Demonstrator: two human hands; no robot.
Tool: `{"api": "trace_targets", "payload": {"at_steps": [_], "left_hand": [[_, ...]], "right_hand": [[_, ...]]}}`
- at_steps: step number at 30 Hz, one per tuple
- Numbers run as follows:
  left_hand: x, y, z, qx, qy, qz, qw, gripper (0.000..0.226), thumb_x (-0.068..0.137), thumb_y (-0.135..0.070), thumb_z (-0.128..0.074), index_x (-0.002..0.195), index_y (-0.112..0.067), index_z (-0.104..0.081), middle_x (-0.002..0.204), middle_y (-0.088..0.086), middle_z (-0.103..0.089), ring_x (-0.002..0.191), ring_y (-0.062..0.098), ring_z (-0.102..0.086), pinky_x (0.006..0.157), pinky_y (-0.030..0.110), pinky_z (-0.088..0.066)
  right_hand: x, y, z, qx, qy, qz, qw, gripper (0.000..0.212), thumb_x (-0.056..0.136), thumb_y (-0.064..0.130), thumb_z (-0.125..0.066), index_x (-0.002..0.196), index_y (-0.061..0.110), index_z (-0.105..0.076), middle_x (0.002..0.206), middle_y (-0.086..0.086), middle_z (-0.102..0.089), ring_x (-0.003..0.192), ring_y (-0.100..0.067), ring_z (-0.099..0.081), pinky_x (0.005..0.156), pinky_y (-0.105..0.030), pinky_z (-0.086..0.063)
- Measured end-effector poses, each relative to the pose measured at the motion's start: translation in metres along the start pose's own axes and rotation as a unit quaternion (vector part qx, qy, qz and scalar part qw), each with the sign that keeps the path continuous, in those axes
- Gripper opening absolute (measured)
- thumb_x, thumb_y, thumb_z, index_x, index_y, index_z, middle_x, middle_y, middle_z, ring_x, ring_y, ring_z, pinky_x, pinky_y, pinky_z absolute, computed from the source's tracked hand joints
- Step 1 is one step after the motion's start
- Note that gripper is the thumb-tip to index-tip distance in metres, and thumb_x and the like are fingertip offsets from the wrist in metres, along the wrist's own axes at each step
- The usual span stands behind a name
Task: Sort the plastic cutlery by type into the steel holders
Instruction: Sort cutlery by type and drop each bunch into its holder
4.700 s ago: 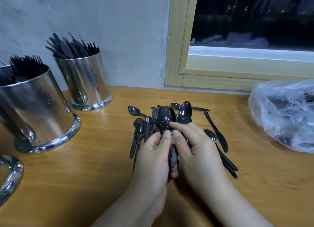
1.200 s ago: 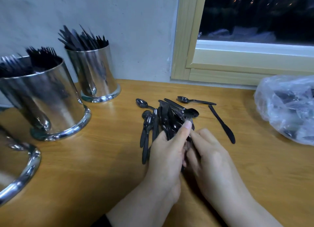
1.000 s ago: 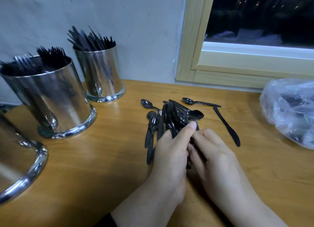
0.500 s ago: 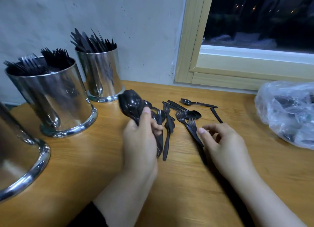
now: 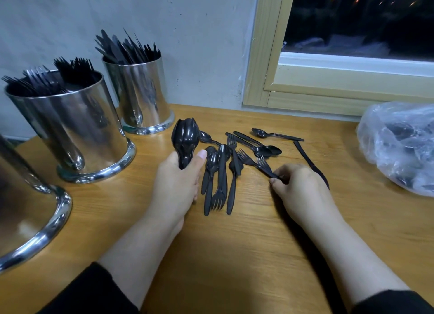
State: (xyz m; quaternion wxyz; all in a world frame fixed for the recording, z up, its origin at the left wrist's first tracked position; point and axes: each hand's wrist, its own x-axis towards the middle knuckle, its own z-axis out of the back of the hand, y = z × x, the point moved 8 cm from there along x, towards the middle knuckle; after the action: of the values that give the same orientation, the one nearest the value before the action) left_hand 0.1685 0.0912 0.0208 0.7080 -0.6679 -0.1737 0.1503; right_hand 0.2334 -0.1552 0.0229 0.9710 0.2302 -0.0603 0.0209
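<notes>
A bundle of black spoons (image 5: 184, 142) was gripped by the left hand (image 5: 176, 184), fingers and thumb curled round the handles, bowls raised above the wooden table (image 5: 234, 255). A fork (image 5: 256, 164) lying on the table was pinched at its handle by the right hand (image 5: 300, 187), fingers curled. Loose cutlery (image 5: 223, 173) was spread on the table between the two hands. A knife (image 5: 307, 160) lay just right of that spread. Left of the spread stood a steel holder of forks (image 5: 70, 126); behind it, a holder of knives (image 5: 141, 95). A third holder (image 5: 23, 208) was partly seen at the left edge. A plastic bag (image 5: 399, 144) lay well right of the spread.
</notes>
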Motion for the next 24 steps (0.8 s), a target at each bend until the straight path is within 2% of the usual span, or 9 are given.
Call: {"api": "trace_targets", "payload": {"at_steps": [8,13,18,21,22,24], "left_hand": [[0.002,0.004,0.004,-0.072,-0.011,0.022,0.997,0.018,0.100,-0.033,-0.063,0.099,-0.016,-0.060,0.054,-0.012,-0.042,0.049,0.010,-0.038,0.046,0.025,-0.035],[0.001,0.007,0.004,-0.080,-0.006,0.031,0.996,0.028,0.101,-0.035,-0.060,0.092,-0.008,-0.059,0.054,-0.006,-0.040,0.048,0.013,-0.038,0.046,0.026,-0.036],[-0.001,0.007,0.000,-0.087,0.001,0.044,0.995,0.031,0.101,-0.033,-0.062,0.081,-0.009,-0.060,0.053,-0.002,-0.043,0.047,0.014,-0.040,0.047,0.027,-0.037],[-0.003,0.005,-0.003,-0.095,0.015,0.043,0.994,0.031,0.100,-0.030,-0.062,0.079,-0.007,-0.062,0.055,0.000,-0.044,0.048,0.014,-0.039,0.049,0.029,-0.036],[-0.004,0.004,-0.005,-0.097,0.024,0.041,0.994,0.031,0.100,-0.029,-0.062,0.080,-0.006,-0.064,0.055,0.000,-0.044,0.049,0.014,-0.039,0.049,0.029,-0.035],[-0.007,0.002,-0.010,-0.105,0.038,0.038,0.993,0.028,0.099,-0.029,-0.062,0.087,-0.005,-0.069,0.056,-0.001,-0.043,0.048,0.013,-0.039,0.048,0.027,-0.035]], "right_hand": [[-0.002,-0.002,0.006,-0.032,0.018,-0.007,0.999,0.026,0.088,0.031,-0.070,0.109,0.016,-0.068,0.106,-0.008,-0.068,0.103,-0.031,-0.060,0.082,-0.035,-0.046],[-0.003,-0.006,0.017,-0.018,0.016,-0.006,1.000,0.019,0.093,0.025,-0.064,0.106,0.014,-0.070,0.099,-0.013,-0.070,0.101,-0.034,-0.061,0.078,-0.034,-0.044],[-0.003,-0.007,0.022,-0.002,-0.007,0.006,1.000,0.016,0.096,0.023,-0.059,0.106,0.016,-0.069,0.095,-0.012,-0.071,0.099,-0.035,-0.062,0.073,-0.032,-0.039],[-0.005,-0.006,0.023,0.056,-0.029,0.018,0.998,0.008,0.097,0.023,-0.055,0.098,0.020,-0.062,0.080,-0.008,-0.068,0.086,-0.037,-0.061,0.068,-0.037,-0.042],[-0.006,-0.003,0.023,0.078,-0.035,0.031,0.996,0.007,0.098,0.024,-0.053,0.094,0.022,-0.059,0.074,-0.004,-0.065,0.081,-0.034,-0.060,0.066,-0.037,-0.042],[-0.012,0.011,0.023,0.123,-0.048,0.068,0.989,0.016,0.100,0.025,-0.053,0.085,0.029,-0.055,0.065,0.007,-0.059,0.070,-0.017,-0.055,0.063,-0.033,-0.041]]}}
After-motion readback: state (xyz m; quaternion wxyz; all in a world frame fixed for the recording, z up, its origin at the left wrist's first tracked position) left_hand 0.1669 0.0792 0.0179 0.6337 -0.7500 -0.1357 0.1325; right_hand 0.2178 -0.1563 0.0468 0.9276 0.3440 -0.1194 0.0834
